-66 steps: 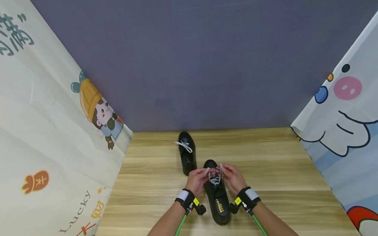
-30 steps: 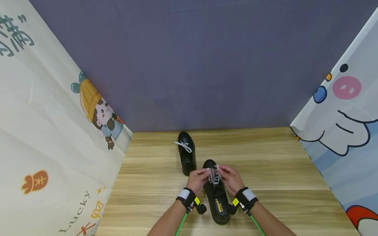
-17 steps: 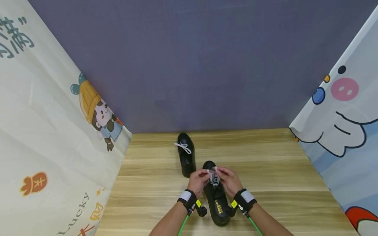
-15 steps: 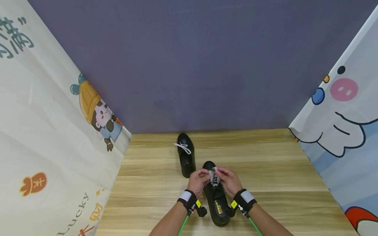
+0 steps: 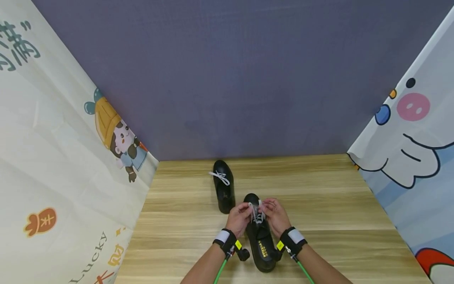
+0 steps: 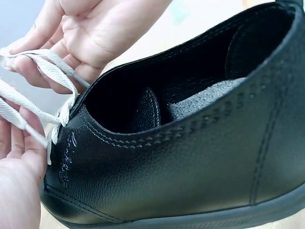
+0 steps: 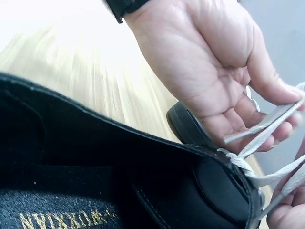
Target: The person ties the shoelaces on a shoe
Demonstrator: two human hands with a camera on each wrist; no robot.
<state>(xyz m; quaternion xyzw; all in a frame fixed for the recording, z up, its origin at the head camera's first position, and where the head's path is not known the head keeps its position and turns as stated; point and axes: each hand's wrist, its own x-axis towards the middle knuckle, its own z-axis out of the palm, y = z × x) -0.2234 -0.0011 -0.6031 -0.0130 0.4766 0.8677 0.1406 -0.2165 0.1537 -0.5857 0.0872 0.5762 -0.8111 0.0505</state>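
Observation:
A black leather shoe [image 5: 263,240] with pale laces lies between my two hands, toe pointing away. My left hand [image 5: 238,217] pinches a folded length of white shoelace [image 7: 274,119] between thumb and fingers at the shoe's left side, and a lace end hangs free below the pinch. Opposite, my right hand [image 5: 276,215] pinches a second folded length of lace [image 6: 52,62] with thumb and forefinger. Both lengths rise from the eyelets above the tongue. In the left wrist view the right hand [image 6: 95,33] is the far one. A grey insole [image 6: 205,98] shows inside the shoe.
Another black shoe [image 5: 224,193] stands ahead and to the left, its white lace tied in a bow. Both shoes are on a wood-grain surface [image 5: 312,185]. A blue-grey panel [image 5: 248,79] rises behind, with printed cloths [image 5: 71,138] at both sides.
The hands have come closer together over the shoe, the right hand moving left with its lace. Since half a second ago the laces have drawn slightly apart. Both pinches hold throughout.

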